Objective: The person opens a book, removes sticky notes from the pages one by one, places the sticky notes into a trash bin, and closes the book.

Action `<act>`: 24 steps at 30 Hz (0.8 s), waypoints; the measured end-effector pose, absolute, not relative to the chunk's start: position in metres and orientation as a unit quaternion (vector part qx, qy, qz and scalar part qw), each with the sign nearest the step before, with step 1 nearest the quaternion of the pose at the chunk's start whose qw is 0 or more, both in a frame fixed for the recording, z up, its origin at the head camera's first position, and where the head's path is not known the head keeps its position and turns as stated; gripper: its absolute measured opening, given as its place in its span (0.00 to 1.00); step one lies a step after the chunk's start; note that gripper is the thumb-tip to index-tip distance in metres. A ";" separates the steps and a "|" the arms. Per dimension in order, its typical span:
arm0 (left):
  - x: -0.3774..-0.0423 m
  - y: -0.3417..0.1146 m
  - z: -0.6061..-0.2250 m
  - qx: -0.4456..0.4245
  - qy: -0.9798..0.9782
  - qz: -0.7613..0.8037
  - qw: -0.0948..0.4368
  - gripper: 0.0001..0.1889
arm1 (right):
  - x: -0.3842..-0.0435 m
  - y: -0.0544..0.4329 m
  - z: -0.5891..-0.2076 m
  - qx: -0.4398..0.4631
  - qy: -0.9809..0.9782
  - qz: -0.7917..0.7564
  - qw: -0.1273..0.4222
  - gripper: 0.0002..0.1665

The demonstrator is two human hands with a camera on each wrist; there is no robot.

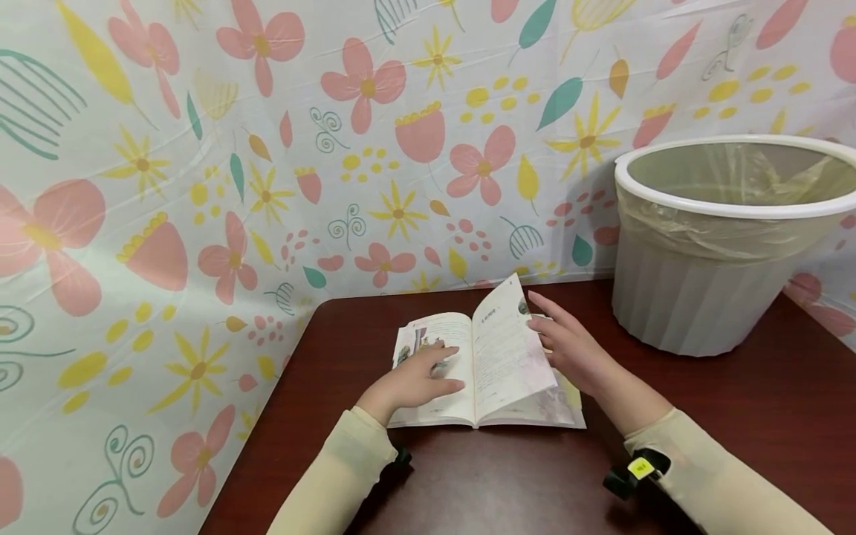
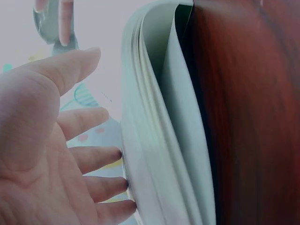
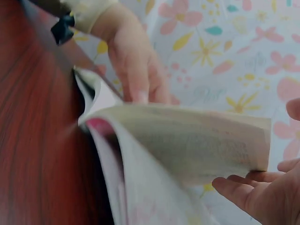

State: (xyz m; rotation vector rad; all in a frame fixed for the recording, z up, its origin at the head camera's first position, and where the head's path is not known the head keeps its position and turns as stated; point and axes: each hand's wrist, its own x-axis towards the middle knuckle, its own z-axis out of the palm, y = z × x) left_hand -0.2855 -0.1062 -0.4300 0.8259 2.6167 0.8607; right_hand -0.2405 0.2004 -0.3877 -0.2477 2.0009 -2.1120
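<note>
An open book [image 1: 455,405] with printed text and coloured pictures lies on the dark red-brown table [image 1: 455,475]. My left hand [image 1: 416,377] rests on its left page, fingers spread and thumb pointing toward the spine. On the right side one page [image 1: 508,357] stands raised, bending up from the spine. My right hand [image 1: 576,348] is at that page's outer edge. In the right wrist view, its extended fingers [image 3: 232,190] touch the page's underside near the edge, while the thumb stays apart from the paper.
A grey ribbed bin [image 1: 689,297] with a white rim and a clear plastic liner stands at the table's back right. A flower-patterned sheet [image 1: 267,186] hangs behind and to the left of the table. A black strap [image 1: 622,481] sits on the right wrist.
</note>
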 end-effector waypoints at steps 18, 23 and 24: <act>-0.308 -0.143 -0.439 0.211 0.925 0.276 0.153 0.42 | -0.235 0.138 -0.389 -0.153 0.710 -0.682 0.086 0.38; -0.312 -0.153 -0.440 0.181 0.934 0.270 0.149 0.41 | -0.231 0.124 -0.400 -0.188 0.756 -0.625 0.054 0.36; -0.313 -0.155 -0.440 0.177 0.935 0.270 0.149 0.41 | -0.230 0.122 -0.403 -0.196 0.767 -0.608 0.047 0.35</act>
